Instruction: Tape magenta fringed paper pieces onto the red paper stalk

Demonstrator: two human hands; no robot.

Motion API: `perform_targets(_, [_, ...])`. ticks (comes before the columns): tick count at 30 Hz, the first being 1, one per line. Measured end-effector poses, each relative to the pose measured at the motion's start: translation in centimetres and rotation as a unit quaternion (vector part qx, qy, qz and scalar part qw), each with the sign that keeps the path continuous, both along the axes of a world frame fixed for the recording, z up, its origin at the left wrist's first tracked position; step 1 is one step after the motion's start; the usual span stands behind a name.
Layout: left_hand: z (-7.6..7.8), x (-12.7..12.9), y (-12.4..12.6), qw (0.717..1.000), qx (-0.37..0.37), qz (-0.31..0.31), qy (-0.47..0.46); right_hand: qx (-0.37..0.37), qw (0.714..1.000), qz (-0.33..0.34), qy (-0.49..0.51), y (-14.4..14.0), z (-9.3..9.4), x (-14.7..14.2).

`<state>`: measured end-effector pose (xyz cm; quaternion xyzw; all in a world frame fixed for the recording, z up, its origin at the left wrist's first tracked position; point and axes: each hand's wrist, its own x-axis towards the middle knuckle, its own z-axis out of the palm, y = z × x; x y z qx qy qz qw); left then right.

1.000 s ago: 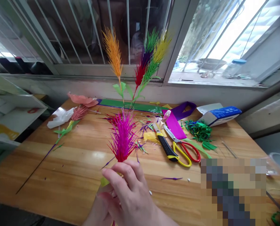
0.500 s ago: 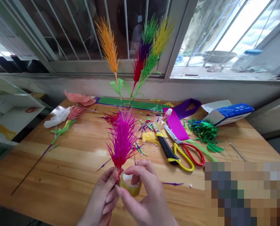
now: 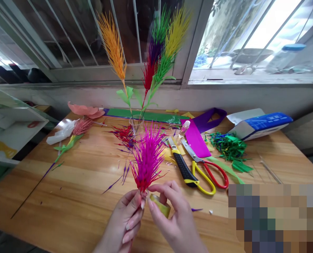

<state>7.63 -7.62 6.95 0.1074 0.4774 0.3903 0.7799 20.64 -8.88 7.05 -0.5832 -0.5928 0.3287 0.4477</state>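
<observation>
A magenta and red paper wheat ear stands upright over the table's front, its bristles fanned out. My left hand is closed around its stem just under the red base. Close beside it, my right hand holds a roll of yellowish clear tape, with thumb and forefinger near the stem at the base of the ear. The fingers partly cover the roll. Whether a strip of tape runs to the stem is hard to make out.
Behind stands a clear cup holding orange and multicoloured wheat ears. To the right lie a utility knife, scissors, green shreds and a blue box. A pink flower with a dark wire stem lies left.
Both hands and the wheat ear have shifted right in view. My right thumb and forefinger have come up to the stem, and the tape roll has turned.
</observation>
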Motion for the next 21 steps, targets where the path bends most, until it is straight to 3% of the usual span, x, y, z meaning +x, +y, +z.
perform_targets(11, [-0.6,-0.6,0.5,1.000,-0.014,-0.013,-0.024,-0.009,1.000,0.019,0.006,0.7,0.3,-0.3])
perform_targets(21, [-1.2,-0.8,0.2,0.999,0.021,-0.007,0.042,0.038,0.998,-0.005,-0.040,0.7,-0.1,-1.4])
